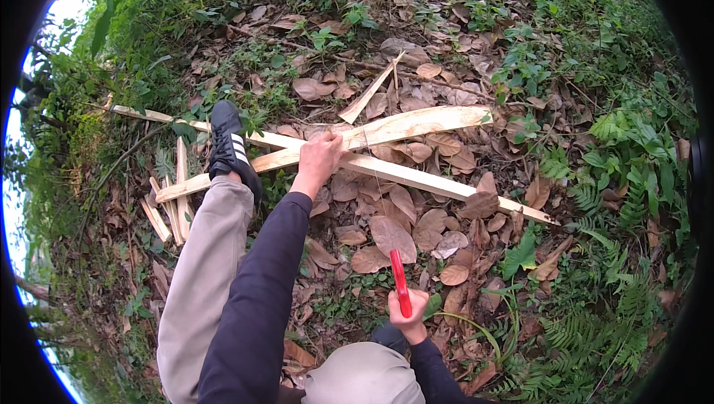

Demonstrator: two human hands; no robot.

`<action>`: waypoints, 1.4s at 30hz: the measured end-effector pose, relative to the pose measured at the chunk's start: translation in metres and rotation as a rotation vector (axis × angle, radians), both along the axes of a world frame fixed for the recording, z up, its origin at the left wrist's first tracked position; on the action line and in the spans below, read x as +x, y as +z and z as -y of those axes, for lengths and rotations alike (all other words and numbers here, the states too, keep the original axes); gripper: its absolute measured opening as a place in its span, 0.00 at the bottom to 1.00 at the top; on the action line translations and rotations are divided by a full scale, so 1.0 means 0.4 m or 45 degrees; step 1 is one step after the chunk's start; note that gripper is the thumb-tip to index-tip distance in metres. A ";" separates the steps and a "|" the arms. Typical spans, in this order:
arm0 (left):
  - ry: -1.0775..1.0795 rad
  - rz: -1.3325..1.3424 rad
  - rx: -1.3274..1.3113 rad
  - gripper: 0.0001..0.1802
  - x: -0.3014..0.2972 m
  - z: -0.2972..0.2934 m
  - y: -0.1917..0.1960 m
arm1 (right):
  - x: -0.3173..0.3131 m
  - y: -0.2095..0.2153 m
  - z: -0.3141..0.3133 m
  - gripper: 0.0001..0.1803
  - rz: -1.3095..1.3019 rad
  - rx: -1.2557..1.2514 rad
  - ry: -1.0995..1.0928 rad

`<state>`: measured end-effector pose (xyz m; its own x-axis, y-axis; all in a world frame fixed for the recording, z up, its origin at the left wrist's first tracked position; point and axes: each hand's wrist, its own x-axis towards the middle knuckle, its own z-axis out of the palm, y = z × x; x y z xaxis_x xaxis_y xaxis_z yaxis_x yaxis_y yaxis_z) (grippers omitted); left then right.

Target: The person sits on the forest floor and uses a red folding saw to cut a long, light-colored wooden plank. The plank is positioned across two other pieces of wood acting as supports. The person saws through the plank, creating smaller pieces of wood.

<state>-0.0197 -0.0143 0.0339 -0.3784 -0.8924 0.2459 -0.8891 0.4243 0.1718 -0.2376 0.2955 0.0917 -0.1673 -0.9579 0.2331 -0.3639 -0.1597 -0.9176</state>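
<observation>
My left hand (321, 160) is closed on a pale wooden plank (416, 123), near where it crosses over a long, narrow wooden strip (416, 178). In my right hand (409, 309) is the red handle of a saw (399, 274), held low and to the right. The saw's blade shows only as a thin edge-on line running up to the plank, just right of my left hand. My black shoe with white stripes (230, 147) rests over the planks at the left; its sole is hidden.
Several short wood offcuts (181, 188) lie left of my leg. A split wood piece (372, 90) lies beyond the plank. Dry brown leaves (392, 236) cover the ground, with ferns (587, 329) and green plants around. My bent knee (363, 374) is at the lower edge.
</observation>
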 end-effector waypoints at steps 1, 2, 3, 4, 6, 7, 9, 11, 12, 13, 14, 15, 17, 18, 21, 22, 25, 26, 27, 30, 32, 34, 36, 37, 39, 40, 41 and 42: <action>0.033 -0.001 -0.006 0.17 -0.009 -0.007 -0.004 | 0.001 -0.006 0.055 0.09 0.007 0.011 0.005; 0.066 -0.002 -0.013 0.16 -0.017 -0.014 -0.007 | 0.003 -0.002 0.108 0.11 0.046 0.062 0.023; 0.077 0.041 -0.011 0.18 -0.010 -0.005 -0.019 | 0.026 0.026 0.179 0.12 0.151 0.148 0.020; 0.038 0.062 0.020 0.18 -0.018 -0.001 -0.016 | 0.033 0.040 0.224 0.12 0.185 0.133 -0.017; -0.020 0.101 0.072 0.18 -0.012 0.021 0.006 | 0.044 0.015 0.204 0.12 0.204 0.183 -0.068; -0.043 0.122 0.074 0.18 0.011 0.014 0.006 | 0.035 0.023 0.169 0.11 0.130 0.212 -0.043; 0.022 0.020 0.040 0.18 0.004 0.008 -0.001 | -0.011 0.031 0.061 0.10 0.053 0.184 0.001; 0.055 -0.016 0.017 0.19 -0.006 -0.010 0.002 | -0.021 0.054 0.010 0.11 0.054 0.136 0.026; 0.094 -0.016 0.016 0.19 -0.013 -0.007 0.006 | -0.022 0.072 0.024 0.12 0.041 0.112 0.006; 0.118 -0.018 0.043 0.18 -0.027 -0.019 0.005 | -0.024 0.085 0.022 0.13 0.025 0.115 -0.029; 0.130 -0.021 0.047 0.18 -0.029 -0.013 0.007 | -0.016 0.090 0.061 0.09 0.046 0.235 -0.050; 0.085 -0.060 -0.032 0.18 -0.010 -0.009 -0.018 | 0.001 0.121 0.125 0.10 0.082 0.264 -0.049; 0.094 -0.026 0.051 0.17 -0.001 -0.022 -0.013 | 0.040 0.184 0.167 0.11 0.141 0.338 -0.070; 0.101 -0.015 0.076 0.17 0.000 -0.010 -0.001 | 0.052 0.198 0.175 0.11 0.158 0.334 -0.100; 0.062 -0.093 0.067 0.18 0.005 -0.012 0.010 | 0.020 0.182 0.128 0.12 0.166 0.435 -0.157; 0.066 -0.118 0.095 0.18 0.003 -0.025 0.014 | 0.016 0.191 0.123 0.13 0.178 0.439 -0.152; 0.135 -0.109 0.091 0.19 -0.009 -0.036 0.016 | 0.037 0.186 0.128 0.13 0.195 0.406 -0.146; 0.147 -0.115 0.108 0.19 -0.008 -0.035 0.016 | 0.040 0.181 0.121 0.13 0.201 0.412 -0.153; 0.149 -0.122 0.123 0.18 0.009 -0.031 0.018 | 0.045 0.158 0.119 0.11 0.169 0.392 -0.140; 0.116 -0.147 0.130 0.18 -0.001 0.005 0.032 | 0.041 0.073 0.112 0.10 0.048 0.155 -0.043; 0.077 -0.112 0.104 0.18 0.000 0.044 0.037 | 0.018 -0.068 0.104 0.12 -0.022 0.018 0.011; 0.129 -0.067 0.117 0.16 0.018 0.057 0.030 | 0.007 -0.135 0.095 0.11 -0.078 -0.098 0.055; 0.186 -0.017 0.120 0.15 0.038 0.077 0.032 | 0.004 -0.064 0.079 0.09 -0.015 0.073 0.013; 0.257 -0.138 0.151 0.14 0.035 0.066 0.028 | -0.001 -0.023 0.073 0.10 0.010 0.155 -0.005; 0.285 -0.116 0.087 0.13 0.055 0.046 -0.036 | 0.003 0.081 0.084 0.10 0.049 0.304 -0.057; 0.304 -0.104 0.048 0.13 0.064 0.041 -0.056 | 0.013 0.122 0.095 0.10 0.071 0.372 -0.077; 0.290 -0.134 0.013 0.13 0.057 0.036 -0.060 | 0.026 0.140 0.109 0.11 0.122 0.335 -0.111; 0.269 -0.133 -0.010 0.13 0.056 0.045 -0.061 | 0.038 0.138 0.145 0.10 0.086 0.263 -0.086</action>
<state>0.0026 -0.0321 0.0093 -0.1556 -0.9470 0.2809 -0.9359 0.2323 0.2649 -0.2224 0.2376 0.1469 -0.2410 -0.9703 0.0193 -0.3037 0.0565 -0.9511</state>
